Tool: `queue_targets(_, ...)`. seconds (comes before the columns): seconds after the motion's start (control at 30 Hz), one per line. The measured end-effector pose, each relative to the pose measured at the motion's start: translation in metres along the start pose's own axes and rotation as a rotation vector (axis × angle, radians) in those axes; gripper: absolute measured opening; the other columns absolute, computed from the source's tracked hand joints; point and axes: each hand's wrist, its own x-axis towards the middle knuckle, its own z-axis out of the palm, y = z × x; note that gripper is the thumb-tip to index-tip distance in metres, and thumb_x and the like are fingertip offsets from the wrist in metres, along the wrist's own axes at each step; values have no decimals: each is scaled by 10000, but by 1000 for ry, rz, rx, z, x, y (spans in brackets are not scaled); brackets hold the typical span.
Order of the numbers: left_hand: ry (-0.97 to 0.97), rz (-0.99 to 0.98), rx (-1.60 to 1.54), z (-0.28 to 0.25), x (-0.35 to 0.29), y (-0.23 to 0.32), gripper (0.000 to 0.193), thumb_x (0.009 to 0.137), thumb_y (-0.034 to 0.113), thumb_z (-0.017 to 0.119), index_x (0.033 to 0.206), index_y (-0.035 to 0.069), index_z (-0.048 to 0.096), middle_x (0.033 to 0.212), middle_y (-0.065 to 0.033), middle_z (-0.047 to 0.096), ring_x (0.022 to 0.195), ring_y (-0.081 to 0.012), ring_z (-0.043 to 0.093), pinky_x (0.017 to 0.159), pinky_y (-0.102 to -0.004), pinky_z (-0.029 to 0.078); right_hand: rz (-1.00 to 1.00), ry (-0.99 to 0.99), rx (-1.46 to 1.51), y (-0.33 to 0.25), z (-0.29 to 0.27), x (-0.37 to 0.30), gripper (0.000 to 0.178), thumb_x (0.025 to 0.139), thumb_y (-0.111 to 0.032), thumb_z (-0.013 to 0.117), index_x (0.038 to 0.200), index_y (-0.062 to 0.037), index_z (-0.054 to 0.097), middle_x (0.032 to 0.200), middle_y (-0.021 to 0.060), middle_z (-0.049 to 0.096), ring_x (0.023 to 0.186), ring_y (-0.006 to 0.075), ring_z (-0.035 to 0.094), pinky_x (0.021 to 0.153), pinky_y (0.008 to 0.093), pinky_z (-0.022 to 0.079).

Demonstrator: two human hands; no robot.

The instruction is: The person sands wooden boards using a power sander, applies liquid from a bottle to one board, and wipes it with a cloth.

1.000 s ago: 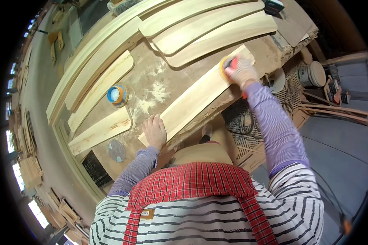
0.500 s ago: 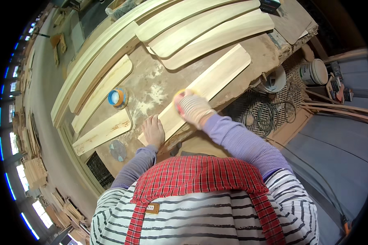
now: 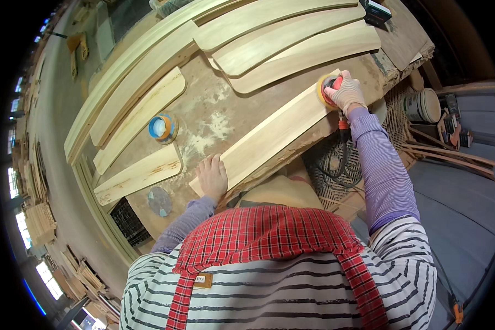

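Note:
A long pale wooden board (image 3: 278, 132) lies slantwise along the near edge of the workbench. On its near left end my bare left hand (image 3: 212, 176) rests flat, fingers stretched out. My right hand (image 3: 349, 94), in a light striped glove, is closed round a red round sander (image 3: 328, 91) with a yellow pad. The sander sits on the far right end of the board, partly hidden by my fingers. From its underside a dark hose with a red fitting (image 3: 343, 124) hangs over the bench edge.
Curved boards (image 3: 291, 47) lie stacked at the back of the bench. More boards (image 3: 140, 175) lie at the left, beside a blue-and-orange tape roll (image 3: 162, 128) and a round grey disc (image 3: 159, 201). A white bucket (image 3: 422, 105) and wooden strips (image 3: 451, 157) stand right of the bench.
My right hand has slid the sander from the middle of the board to its far right end, stretching the arm out. My left hand stays on the near end.

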Motion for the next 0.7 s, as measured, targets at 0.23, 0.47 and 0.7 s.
queue_targets(0.23,-191,214,27,-3,2,-2,641,914,333,586,1444,19,410,1479,-179,439,1382,-332,383,1145,-481,265,-351,-249,-23,-78,61,-113,393,834,-305,649,1185,-146,568,1183,209,598,1063,391,626,915,470,524)
queue_targets(0.47,-446,652,190,-17,-9,-29,785,889,477,578,1500,31,368,1596,-169,304,1486,-308,262,1210,-473,172,-381,-430,-58,-84,36,-154,405,818,-285,713,1183,-206,555,1271,180,533,1083,390,626,874,492,548)
queue_targets(0.7,-328,485,177,1,10,19,862,875,566,604,1509,41,350,1593,-227,269,1503,-361,193,1196,-528,142,-104,34,35,45,-2,-6,575,768,-379,745,1214,-92,522,1133,282,560,1033,455,611,914,453,518)
